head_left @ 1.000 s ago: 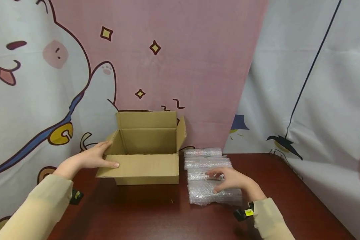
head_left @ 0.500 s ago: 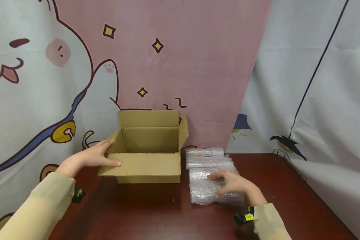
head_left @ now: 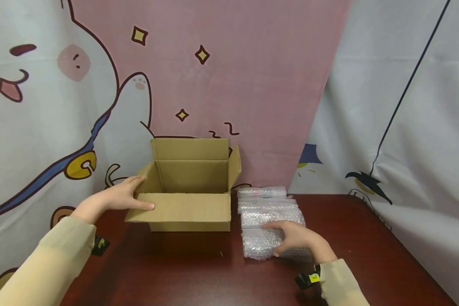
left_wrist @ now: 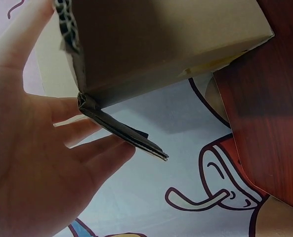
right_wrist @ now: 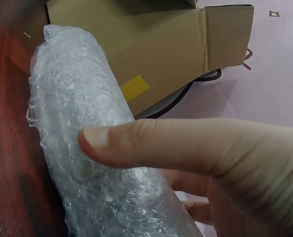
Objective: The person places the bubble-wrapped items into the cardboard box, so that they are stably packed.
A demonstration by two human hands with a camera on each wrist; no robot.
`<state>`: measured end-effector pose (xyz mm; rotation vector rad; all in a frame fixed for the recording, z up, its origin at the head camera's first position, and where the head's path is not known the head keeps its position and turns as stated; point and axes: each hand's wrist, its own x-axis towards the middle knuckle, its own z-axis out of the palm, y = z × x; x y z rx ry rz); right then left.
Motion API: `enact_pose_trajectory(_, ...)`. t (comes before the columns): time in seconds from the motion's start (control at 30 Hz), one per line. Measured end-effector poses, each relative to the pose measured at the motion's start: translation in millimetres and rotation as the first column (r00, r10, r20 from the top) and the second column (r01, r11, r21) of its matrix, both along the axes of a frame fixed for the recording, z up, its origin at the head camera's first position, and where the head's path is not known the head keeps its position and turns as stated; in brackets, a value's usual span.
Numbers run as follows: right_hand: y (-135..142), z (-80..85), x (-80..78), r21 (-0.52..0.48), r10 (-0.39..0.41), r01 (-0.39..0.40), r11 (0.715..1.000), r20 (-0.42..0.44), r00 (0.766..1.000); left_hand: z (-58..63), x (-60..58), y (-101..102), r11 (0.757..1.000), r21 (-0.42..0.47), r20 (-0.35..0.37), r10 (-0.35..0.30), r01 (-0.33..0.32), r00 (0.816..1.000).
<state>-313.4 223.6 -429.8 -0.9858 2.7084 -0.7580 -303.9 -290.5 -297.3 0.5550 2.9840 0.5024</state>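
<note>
An open cardboard box point(head_left: 191, 212) stands on the table with its flaps spread outward. My left hand point(head_left: 118, 197) rests at its left front corner, thumb along the front flap point(head_left: 191, 208). In the left wrist view its fairly straight fingers point(left_wrist: 106, 153) reach behind the edge of a side flap point(left_wrist: 126, 131). To the right of the box, several bubble-wrapped packages point(head_left: 269, 206) lie in a row. My right hand point(head_left: 296, 238) grips the nearest bubble-wrapped package point(right_wrist: 87, 94), thumb on one side and fingers on the other. Whatever is inside the wrap cannot be made out.
The dark red wooden table point(head_left: 176, 272) reaches back to a printed cloth point(head_left: 252, 85) hanging behind it. Another pale cloth point(head_left: 405, 106) hangs along the right side. A yellow tape piece point(right_wrist: 135, 88) marks the box's side.
My right hand has come down slightly and closed its thumb and fingers about the nearest bubble-wrapped package. The left hand keeps its place on the box; the head view has shifted a little.
</note>
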Motion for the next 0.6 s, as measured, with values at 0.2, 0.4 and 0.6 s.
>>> enact_pose_trajectory(0.2,0.0,1.3,2.0,0.003,0.021,-0.021,1.0,-0.007,1.0,-0.2,0.7,-0.9,1.0,0.006,-0.005,-0.002,0.002,1.0)
enact_pose_trajectory(0.4,-1.4,0.3,2.8,0.018,0.006,-0.006,1.0,-0.006,1.0,-0.2,1.2,-0.9,1.0,0.007,-0.005,0.001,-0.001,1.0)
enact_pose_trajectory(0.6,-1.8,-1.0,2.9,0.014,0.004,-0.004,1.0,-0.023,1.0,-1.1,0.7,-1.2,1.0,0.005,-0.008,0.001,-0.001,1.0)
